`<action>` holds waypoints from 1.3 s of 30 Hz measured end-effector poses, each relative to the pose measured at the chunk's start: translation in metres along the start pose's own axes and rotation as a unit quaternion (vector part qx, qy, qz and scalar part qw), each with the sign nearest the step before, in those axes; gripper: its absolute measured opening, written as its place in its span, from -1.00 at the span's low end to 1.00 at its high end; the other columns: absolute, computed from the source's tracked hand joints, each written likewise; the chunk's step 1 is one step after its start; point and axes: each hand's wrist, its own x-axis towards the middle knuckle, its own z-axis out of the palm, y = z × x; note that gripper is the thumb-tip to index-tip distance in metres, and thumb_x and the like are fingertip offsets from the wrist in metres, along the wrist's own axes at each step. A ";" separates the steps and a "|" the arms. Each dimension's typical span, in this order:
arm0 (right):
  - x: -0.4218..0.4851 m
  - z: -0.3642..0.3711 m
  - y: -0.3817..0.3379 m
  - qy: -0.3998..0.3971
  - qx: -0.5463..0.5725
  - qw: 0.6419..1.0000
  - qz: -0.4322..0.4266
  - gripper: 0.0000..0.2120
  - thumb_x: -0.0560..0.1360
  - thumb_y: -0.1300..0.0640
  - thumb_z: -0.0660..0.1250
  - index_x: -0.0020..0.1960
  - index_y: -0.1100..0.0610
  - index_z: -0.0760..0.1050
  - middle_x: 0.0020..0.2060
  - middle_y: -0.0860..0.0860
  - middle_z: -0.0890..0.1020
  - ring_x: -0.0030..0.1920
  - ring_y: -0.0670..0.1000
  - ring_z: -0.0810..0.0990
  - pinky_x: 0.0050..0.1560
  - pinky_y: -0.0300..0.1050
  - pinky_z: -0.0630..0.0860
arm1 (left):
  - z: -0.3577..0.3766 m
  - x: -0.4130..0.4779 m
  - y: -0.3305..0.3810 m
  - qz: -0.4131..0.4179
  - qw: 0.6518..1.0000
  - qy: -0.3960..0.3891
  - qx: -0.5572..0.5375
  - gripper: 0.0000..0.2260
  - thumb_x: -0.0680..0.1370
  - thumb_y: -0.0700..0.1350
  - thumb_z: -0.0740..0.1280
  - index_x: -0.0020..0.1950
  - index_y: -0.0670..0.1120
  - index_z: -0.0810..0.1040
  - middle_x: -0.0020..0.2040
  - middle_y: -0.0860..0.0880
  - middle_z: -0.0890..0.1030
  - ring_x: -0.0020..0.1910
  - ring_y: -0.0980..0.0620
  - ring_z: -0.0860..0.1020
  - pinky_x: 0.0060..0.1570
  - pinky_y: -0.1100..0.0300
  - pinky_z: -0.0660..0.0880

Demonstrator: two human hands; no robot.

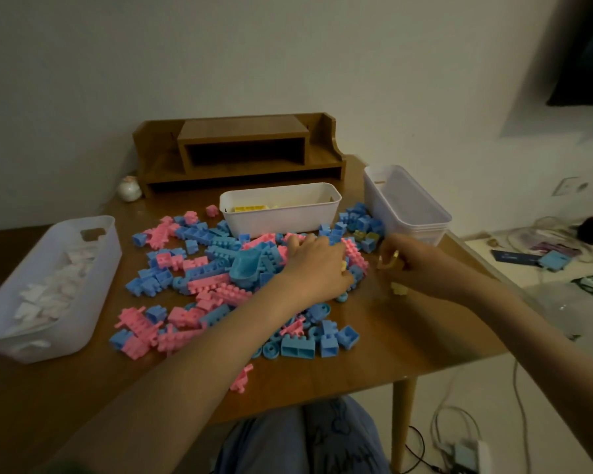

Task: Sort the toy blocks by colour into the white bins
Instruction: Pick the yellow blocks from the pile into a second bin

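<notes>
Nearest, a lap in blue-grey cloth [298,439] is seen under the edge of the brown wooden bench [408,350], and one stray pink toy block [242,376] lies close to that edge. Further in, the heap of pink and blue plastic toy blocks [206,268] is spread over the middle of the bench. The left hand [317,268] is laid palm-down on the heap with fingers bent, probably to dig out yellow pieces; whether its grip holds anything cannot be told. Just to its right, the right hand [411,265] is curled, and its grip appears closed on a small yellow piece [392,257], though this is blurred. A pale yellow block [399,289] lies on bare wood below it. At the left, an oblong white plastic bin [93,302] is filled with white blocks. Behind the heap, a second white bin [281,217] holds yellow blocks. At the far right, stacked white bins [421,217] appear unfilled. Blue blocks are crowded against both far bins, so reaching them is hindered. Farthest, a dark wooden desk shelf [240,148] and a small round white ornament [129,189] are set by the wall.
</notes>
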 end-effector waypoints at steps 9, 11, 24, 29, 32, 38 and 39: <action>-0.011 0.018 0.015 -0.089 -0.061 0.978 0.176 -0.45 0.48 -0.17 0.29 0.32 0.01 0.14 0.14 -0.04 0.48 0.09 0.02 0.50 0.05 -0.12 0.45 | 0.005 -0.002 0.018 0.082 0.981 -0.031 -0.175 -0.89 0.56 -0.18 0.16 0.07 -0.13 0.39 0.07 -0.10 0.46 0.07 -0.09 0.44 -0.05 0.09 0.39; -0.009 0.021 0.017 -0.062 -0.062 0.983 0.163 -0.59 0.50 -0.11 0.28 0.23 -0.01 0.19 0.09 0.00 0.53 -0.04 -0.03 0.51 -0.03 -0.16 0.49 | 0.008 0.001 0.021 0.079 0.985 -0.029 -0.152 -0.79 0.57 -0.16 0.17 0.20 -0.14 0.38 0.18 -0.12 0.45 0.16 -0.08 0.40 0.09 0.07 0.39; -0.008 0.009 0.035 0.029 -0.129 0.987 0.088 -0.56 0.58 0.01 0.16 0.42 -0.10 0.15 0.29 -0.04 0.44 0.11 -0.04 0.52 0.03 -0.20 0.47 | 0.020 0.057 0.032 0.113 0.993 0.016 -0.008 -0.63 0.61 0.00 0.15 0.42 0.11 0.32 0.27 -0.16 0.36 0.28 -0.18 0.25 0.27 -0.05 0.18; -0.003 0.021 0.041 0.023 -0.193 0.977 0.086 -0.49 0.58 0.04 0.11 0.48 -0.07 0.03 0.24 0.02 0.44 0.04 0.01 0.55 -0.01 -0.14 0.56 | 0.028 0.063 0.035 0.111 0.993 0.028 -0.002 -0.71 0.61 -0.02 0.18 0.32 0.01 0.40 0.26 -0.15 0.39 0.27 -0.16 0.29 0.25 -0.04 0.20; -0.002 0.022 0.045 0.018 -0.188 0.980 0.061 -0.53 0.59 0.00 0.09 0.47 -0.05 0.08 0.23 0.02 0.44 0.05 0.01 0.55 0.02 -0.12 0.55 | 0.030 0.063 0.032 0.107 0.993 0.040 -0.030 -0.77 0.59 -0.05 0.22 0.24 -0.01 0.41 0.22 -0.12 0.42 0.23 -0.12 0.31 0.19 0.01 0.23; 0.000 0.020 0.049 0.001 -0.164 0.984 0.065 -0.65 0.57 -0.04 0.17 0.33 -0.03 0.26 0.18 -0.01 0.49 0.03 -0.03 0.54 -0.01 -0.16 0.54 | 0.026 0.054 0.026 0.102 0.993 0.010 -0.062 -0.72 0.56 0.08 0.24 0.20 -0.02 0.45 0.21 -0.08 0.43 0.22 -0.10 0.31 0.17 0.01 0.23; 0.000 0.019 0.049 -0.004 -0.160 0.984 0.074 -0.66 0.56 -0.04 0.19 0.31 -0.03 0.27 0.17 -0.02 0.50 0.03 -0.02 0.55 -0.01 -0.16 0.54 | 0.024 0.052 0.025 0.099 0.993 0.006 -0.064 -0.71 0.55 0.10 0.24 0.19 -0.02 0.45 0.20 -0.07 0.44 0.22 -0.08 0.32 0.15 0.02 0.24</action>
